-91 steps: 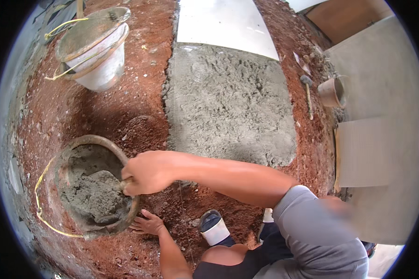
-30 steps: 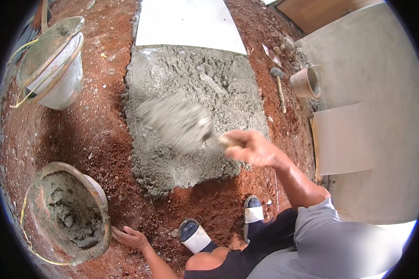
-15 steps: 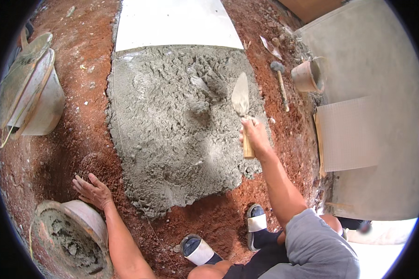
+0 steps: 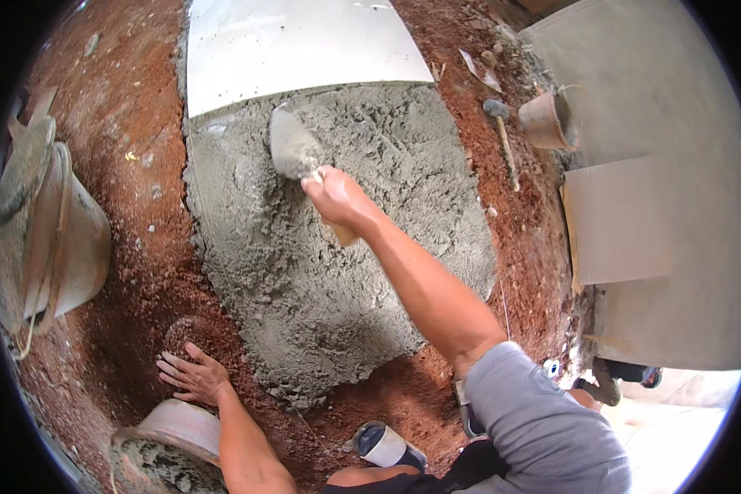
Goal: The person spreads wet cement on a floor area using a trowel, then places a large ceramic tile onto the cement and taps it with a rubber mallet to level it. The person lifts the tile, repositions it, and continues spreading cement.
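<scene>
Wet grey mortar (image 4: pixel 354 305) lies in a rough bed on the red soil in front of me. My right hand (image 4: pixel 337 198) is wrapped round the wooden handle of a trowel (image 4: pixel 295 144). Its blade, somewhat blurred, is over the far left part of the mortar, close to a large white tile (image 4: pixel 305 49). My left hand (image 4: pixel 193 375) is off to the left with fingers spread, holding nothing, at the soil just beyond a bucket of mortar (image 4: pixel 181 424). Whether that palm touches the ground I cannot tell.
Stacked buckets (image 4: pixel 82 239) stand at the left. On the right are a mallet (image 4: pixel 502 144), a small bucket (image 4: pixel 547 119) and a pale sheet (image 4: pixel 617 218) on a concrete surface (image 4: pixel 675 313). A thin string (image 4: pixel 504 309) runs beside the mortar. My sandalled foot (image 4: pixel 387 445) is at the near edge.
My right hand has swung the trowel from the right side of the mortar to its far left. My left hand remains spread beside the bucket. The whole view has shifted somewhat.
</scene>
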`<state>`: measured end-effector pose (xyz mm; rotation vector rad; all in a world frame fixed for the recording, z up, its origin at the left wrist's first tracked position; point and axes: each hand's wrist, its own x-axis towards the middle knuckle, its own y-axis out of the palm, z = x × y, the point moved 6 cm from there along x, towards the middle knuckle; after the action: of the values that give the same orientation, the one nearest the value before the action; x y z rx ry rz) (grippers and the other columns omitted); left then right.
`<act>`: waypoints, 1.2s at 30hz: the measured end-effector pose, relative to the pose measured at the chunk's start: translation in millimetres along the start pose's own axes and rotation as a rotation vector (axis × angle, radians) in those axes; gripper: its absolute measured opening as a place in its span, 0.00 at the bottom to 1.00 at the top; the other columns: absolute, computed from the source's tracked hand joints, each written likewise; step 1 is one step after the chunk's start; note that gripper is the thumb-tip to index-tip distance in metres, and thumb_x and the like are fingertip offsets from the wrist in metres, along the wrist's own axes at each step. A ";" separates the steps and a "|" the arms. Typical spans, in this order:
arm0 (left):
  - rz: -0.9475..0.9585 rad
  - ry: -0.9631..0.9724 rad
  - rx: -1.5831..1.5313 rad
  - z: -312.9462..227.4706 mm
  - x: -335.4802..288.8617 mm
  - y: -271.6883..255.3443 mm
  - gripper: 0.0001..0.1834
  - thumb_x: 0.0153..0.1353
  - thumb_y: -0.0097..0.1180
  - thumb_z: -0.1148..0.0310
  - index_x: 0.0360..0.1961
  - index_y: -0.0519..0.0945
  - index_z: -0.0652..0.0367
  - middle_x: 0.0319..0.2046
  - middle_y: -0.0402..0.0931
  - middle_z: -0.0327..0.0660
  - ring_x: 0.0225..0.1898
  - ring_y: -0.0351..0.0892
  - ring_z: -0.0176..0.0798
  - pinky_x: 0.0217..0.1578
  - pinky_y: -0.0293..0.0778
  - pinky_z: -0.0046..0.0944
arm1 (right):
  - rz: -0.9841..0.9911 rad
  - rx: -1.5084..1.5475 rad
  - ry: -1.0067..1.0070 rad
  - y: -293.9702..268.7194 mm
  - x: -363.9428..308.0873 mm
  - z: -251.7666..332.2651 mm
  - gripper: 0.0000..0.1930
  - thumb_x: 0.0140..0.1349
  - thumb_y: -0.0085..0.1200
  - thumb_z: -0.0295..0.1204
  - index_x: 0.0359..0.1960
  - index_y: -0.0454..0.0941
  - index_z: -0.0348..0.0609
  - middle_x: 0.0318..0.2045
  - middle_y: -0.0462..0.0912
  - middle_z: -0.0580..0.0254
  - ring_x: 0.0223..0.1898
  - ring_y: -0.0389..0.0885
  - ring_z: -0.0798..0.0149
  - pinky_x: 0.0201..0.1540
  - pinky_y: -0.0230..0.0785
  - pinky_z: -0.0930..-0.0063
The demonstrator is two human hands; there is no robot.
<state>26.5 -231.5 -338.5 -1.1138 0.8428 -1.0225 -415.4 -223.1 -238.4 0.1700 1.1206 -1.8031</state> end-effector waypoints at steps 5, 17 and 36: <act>0.031 0.008 0.032 -1.1 -0.1 0.1 0.37 0.68 0.31 0.38 0.72 0.53 0.46 0.73 0.45 0.38 0.74 0.43 0.47 0.65 0.46 0.69 | -0.113 -0.543 0.012 -86.2 -20.1 -62.8 0.14 0.71 0.37 0.42 0.50 0.70 0.52 0.36 0.82 0.58 0.34 0.82 0.60 0.34 0.78 0.63; -0.024 0.026 0.046 -2.0 0.3 4.1 0.37 0.68 0.31 0.37 0.71 0.55 0.46 0.73 0.46 0.37 0.73 0.45 0.47 0.64 0.48 0.68 | -0.256 0.227 0.515 -91.3 -102.8 -174.5 0.23 0.70 0.42 0.50 0.45 0.71 0.40 0.26 0.76 0.60 0.23 0.77 0.66 0.22 0.76 0.70; -0.051 0.029 0.025 1.5 1.9 9.7 0.38 0.67 0.30 0.35 0.72 0.53 0.44 0.73 0.45 0.37 0.74 0.42 0.47 0.65 0.45 0.69 | -0.553 -0.579 0.179 -157.3 -48.2 -153.5 0.19 0.69 0.43 0.45 0.46 0.68 0.41 0.37 0.80 0.52 0.32 0.82 0.58 0.27 0.76 0.64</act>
<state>30.6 -231.7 -347.7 -1.1063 0.8263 -1.0916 -565.8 -59.8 -202.3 -0.3626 1.9078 -1.8582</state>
